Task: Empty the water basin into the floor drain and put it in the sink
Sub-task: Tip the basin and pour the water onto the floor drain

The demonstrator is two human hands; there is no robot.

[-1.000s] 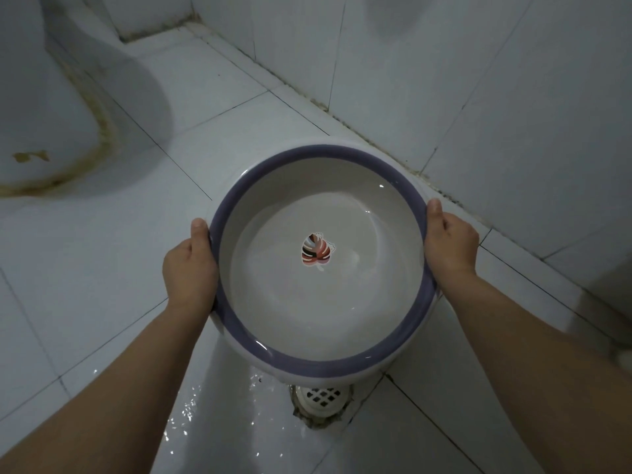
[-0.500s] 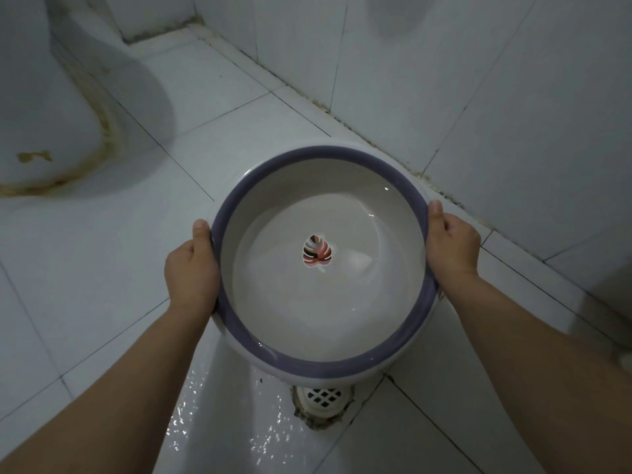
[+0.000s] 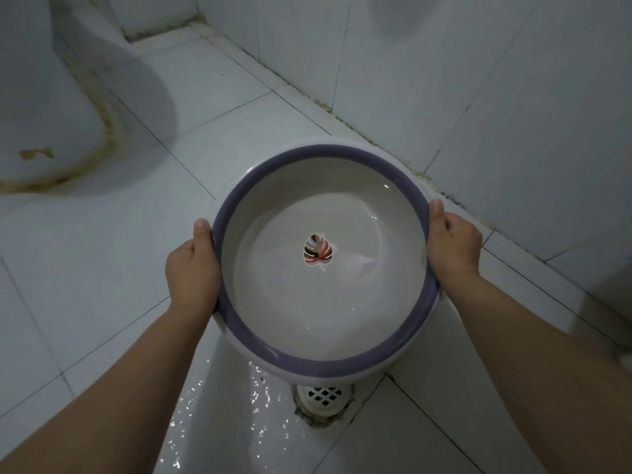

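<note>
The part-filled water basin (image 3: 318, 366) is held with its near rim over the floor drain (image 3: 324, 395), left hand (image 3: 191, 268) and right hand (image 3: 453, 244) clamped on opposite sides, seemingly for a steady pour.

Both hands (image 3: 191, 268) (image 3: 453, 242) hold the water basin (image 3: 325, 313) (water inside) above the floor drain (image 3: 323, 396).

Your left grip (image 3: 191, 268) clasps basin (image 3: 321, 152) rim on left, thumb along top edge, fingers hidden beneath. Your right grip (image 3: 453, 242) clasps rim opposite, thumb up likewise. Both forearms (image 3: 136, 388) bare, stretched forward, angled inward.
</note>
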